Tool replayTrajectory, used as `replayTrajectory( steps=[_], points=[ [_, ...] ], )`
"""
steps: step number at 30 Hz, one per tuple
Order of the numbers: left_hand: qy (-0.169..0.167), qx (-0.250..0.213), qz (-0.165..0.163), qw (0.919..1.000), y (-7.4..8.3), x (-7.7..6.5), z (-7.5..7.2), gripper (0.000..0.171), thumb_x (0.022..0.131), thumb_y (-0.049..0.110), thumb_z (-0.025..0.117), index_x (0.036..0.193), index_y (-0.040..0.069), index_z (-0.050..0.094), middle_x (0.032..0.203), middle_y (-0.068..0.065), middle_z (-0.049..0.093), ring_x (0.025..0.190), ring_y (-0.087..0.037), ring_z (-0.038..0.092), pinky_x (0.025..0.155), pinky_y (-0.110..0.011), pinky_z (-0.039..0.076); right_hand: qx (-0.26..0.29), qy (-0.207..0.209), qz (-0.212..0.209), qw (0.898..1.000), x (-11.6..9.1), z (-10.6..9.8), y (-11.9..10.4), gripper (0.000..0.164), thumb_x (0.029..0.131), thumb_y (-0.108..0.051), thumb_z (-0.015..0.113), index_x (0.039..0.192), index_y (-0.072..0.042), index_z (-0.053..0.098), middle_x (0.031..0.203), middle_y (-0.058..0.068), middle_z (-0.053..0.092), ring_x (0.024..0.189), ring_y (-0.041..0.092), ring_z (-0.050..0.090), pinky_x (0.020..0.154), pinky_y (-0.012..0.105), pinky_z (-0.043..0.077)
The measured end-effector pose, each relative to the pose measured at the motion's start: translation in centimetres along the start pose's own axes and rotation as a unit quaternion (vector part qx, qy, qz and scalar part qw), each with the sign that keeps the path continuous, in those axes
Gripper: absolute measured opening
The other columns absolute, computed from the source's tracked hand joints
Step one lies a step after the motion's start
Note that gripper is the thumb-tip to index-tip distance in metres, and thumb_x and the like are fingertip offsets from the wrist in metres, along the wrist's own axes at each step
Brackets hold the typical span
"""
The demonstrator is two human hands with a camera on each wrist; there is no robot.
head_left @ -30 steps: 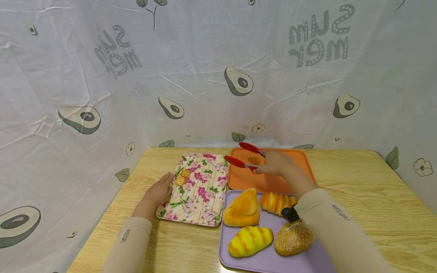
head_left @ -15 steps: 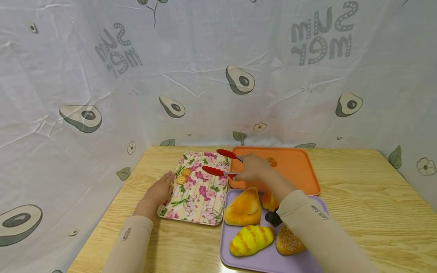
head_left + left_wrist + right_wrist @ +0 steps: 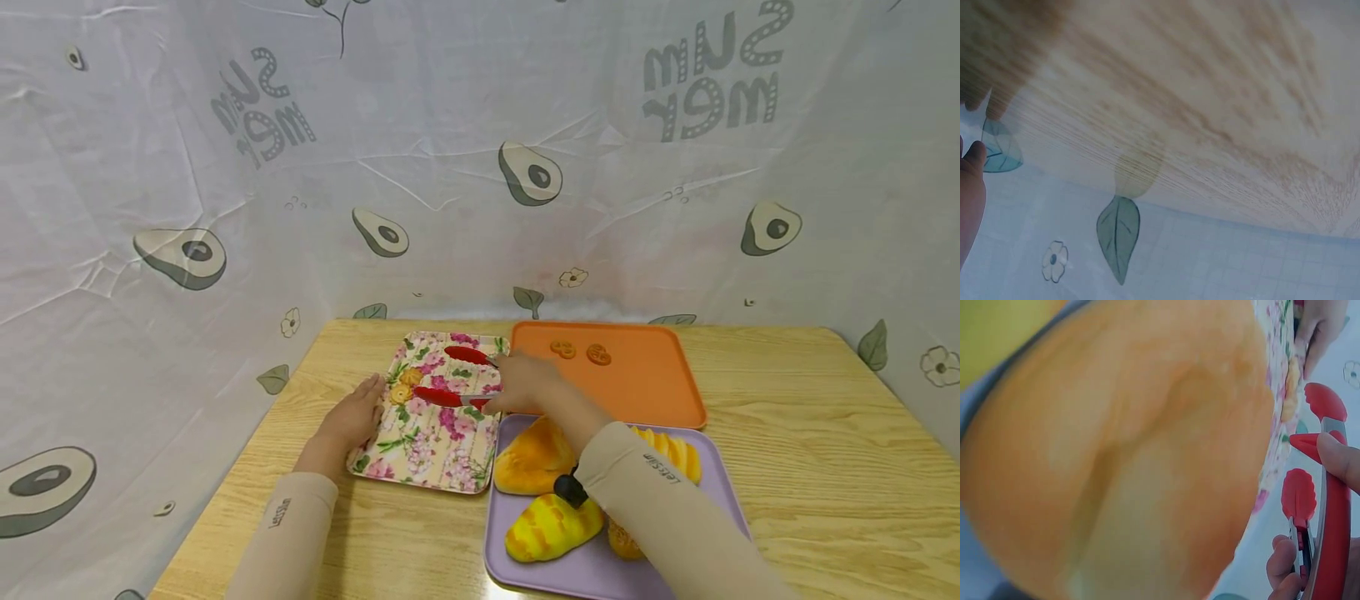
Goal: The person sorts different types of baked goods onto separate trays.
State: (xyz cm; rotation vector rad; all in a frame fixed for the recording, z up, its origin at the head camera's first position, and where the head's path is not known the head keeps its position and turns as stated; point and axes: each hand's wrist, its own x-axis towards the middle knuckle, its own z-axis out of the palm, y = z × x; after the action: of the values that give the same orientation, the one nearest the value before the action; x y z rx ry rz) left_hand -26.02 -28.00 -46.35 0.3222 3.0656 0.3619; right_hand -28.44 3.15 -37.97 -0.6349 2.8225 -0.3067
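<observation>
My right hand grips red-handled tongs with red scalloped tips, spread apart. The tips hover over a floral tray, just right of two small golden cookies. Nothing shows between them. At the tray's left edge rests my left hand, its fingers extended along the rim. In the left wrist view only a bit of the left hand appears. A big golden bread fills most of the right wrist view.
Behind, an orange tray carries two brown cookies. A purple tray in front holds a yellow striped bread, a folded golden bread and others, partly under the right forearm. Printed cloth encloses the wooden table.
My right hand has carried the tongs left from above the orange tray to above the floral tray, uncovering both brown cookies. My left hand has stayed at the tray's edge.
</observation>
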Motion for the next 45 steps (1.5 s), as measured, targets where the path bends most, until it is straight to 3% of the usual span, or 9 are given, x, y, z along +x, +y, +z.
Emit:
replayTrajectory(
  steps=[12, 20, 30, 45],
  points=[
    [-0.007, 0.000, -0.005, 1.0000, 0.5, 0.3, -0.3, 0.055, 0.102, 0.016, 0.043, 0.151, 0.001, 0.023, 0.155, -0.017, 0.021, 0.139, -0.037, 0.022, 0.108, -0.053, 0.028, -0.036, -0.022, -0.015, 0.999, 0.5, 1.0, -2.4, 0.086, 0.076, -0.059, 0.069, 0.141, -0.010, 0.046, 0.138, 0.010, 0.050, 0.116, 0.026, 0.054, 0.085, 0.044, 0.052],
    [-0.013, 0.006, -0.009, 0.9998, 0.3, 0.2, -0.2, 0.057, 0.101, 0.016, 0.045, 0.151, 0.001, 0.022, 0.155, -0.018, 0.019, 0.138, -0.038, 0.024, 0.107, -0.053, 0.029, -0.048, -0.029, -0.020, 0.998, 0.7, 1.4, -3.9, 0.076, 0.077, -0.057, 0.068, 0.137, -0.013, 0.052, 0.124, 0.006, 0.057, 0.097, 0.020, 0.059, 0.073, 0.038, 0.053],
    [-0.013, -0.006, -0.007, 0.9999, 0.2, -0.1, -0.3, 0.057, 0.102, 0.016, 0.044, 0.151, 0.001, 0.021, 0.155, -0.019, 0.020, 0.138, -0.039, 0.024, 0.106, -0.055, 0.029, -0.024, -0.021, -0.019, 0.999, 0.9, 2.4, -5.0, 0.041, 0.078, -0.048, 0.070, 0.100, -0.013, 0.066, 0.084, -0.003, 0.059, 0.065, 0.014, 0.054, 0.053, 0.029, 0.048],
    [-0.010, -0.016, -0.006, 0.9998, 0.4, -0.3, -0.4, 0.055, 0.102, 0.015, 0.043, 0.151, 0.002, 0.022, 0.155, -0.018, 0.021, 0.138, -0.039, 0.023, 0.107, -0.053, 0.028, -0.022, -0.019, -0.011, 1.000, 1.1, 2.8, -5.7, 0.038, 0.080, -0.047, 0.070, 0.095, -0.013, 0.064, 0.080, -0.002, 0.058, 0.062, 0.014, 0.053, 0.052, 0.029, 0.047]
  ],
)
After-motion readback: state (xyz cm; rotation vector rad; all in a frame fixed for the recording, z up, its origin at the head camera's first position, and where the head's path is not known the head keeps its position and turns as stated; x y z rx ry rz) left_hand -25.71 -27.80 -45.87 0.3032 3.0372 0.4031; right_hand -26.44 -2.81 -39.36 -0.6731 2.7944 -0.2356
